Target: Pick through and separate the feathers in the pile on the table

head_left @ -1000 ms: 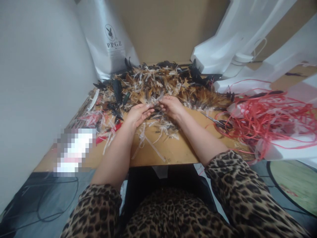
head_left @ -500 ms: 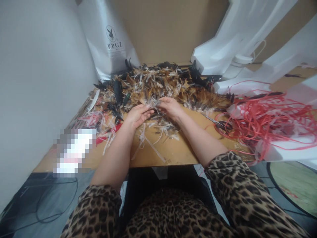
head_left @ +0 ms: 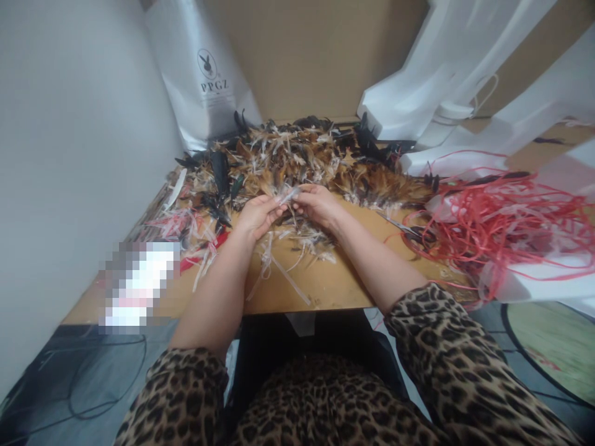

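My left hand [head_left: 261,214] and my right hand [head_left: 318,203] meet over the near side of a feather pile [head_left: 297,145]. Between their fingertips is a small feather bunch [head_left: 289,196], pale at the near end, pinched from both sides. Brown tips fan out beyond the fingers, though where the bunch ends and the pile begins is hard to make out. Below the hands, feather scraps [head_left: 317,243] and a thin white strip [head_left: 289,280] lie on the wooden table [head_left: 334,282].
Scissors [head_left: 409,230] lie right of my right forearm, beside a tangle of red cord [head_left: 506,226]. Pink and white strips [head_left: 174,224] are scattered at the left. A white printed bag [head_left: 204,74] stands behind, and a white bottle [head_left: 444,124] is at the back right.
My fingers have shifted slightly on the feather bunch, and more of its pale end shows between them. The arms and the things on the table have stayed put.
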{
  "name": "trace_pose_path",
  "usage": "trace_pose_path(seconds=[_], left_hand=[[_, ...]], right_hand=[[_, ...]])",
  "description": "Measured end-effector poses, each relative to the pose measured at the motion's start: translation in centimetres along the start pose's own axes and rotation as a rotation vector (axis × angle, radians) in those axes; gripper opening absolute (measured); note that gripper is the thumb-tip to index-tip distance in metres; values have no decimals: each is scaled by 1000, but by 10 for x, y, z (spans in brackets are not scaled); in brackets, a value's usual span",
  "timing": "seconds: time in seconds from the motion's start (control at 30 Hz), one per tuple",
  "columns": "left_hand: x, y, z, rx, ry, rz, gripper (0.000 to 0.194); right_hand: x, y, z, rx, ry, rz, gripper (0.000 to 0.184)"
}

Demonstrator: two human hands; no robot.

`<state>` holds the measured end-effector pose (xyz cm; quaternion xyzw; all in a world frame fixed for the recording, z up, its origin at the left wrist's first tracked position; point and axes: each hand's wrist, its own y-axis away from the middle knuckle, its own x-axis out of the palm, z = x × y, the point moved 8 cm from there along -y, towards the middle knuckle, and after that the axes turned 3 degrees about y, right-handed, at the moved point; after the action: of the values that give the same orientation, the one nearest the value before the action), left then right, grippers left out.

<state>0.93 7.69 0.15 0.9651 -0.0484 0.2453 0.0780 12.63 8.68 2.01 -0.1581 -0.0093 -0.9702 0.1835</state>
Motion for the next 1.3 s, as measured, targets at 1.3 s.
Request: trace_pose_path(seconds=[1.3], left_hand=[[3, 6, 5, -123, -100, 106, 9]], right_hand=[[-10, 6, 32, -308, 327, -110, 22]])
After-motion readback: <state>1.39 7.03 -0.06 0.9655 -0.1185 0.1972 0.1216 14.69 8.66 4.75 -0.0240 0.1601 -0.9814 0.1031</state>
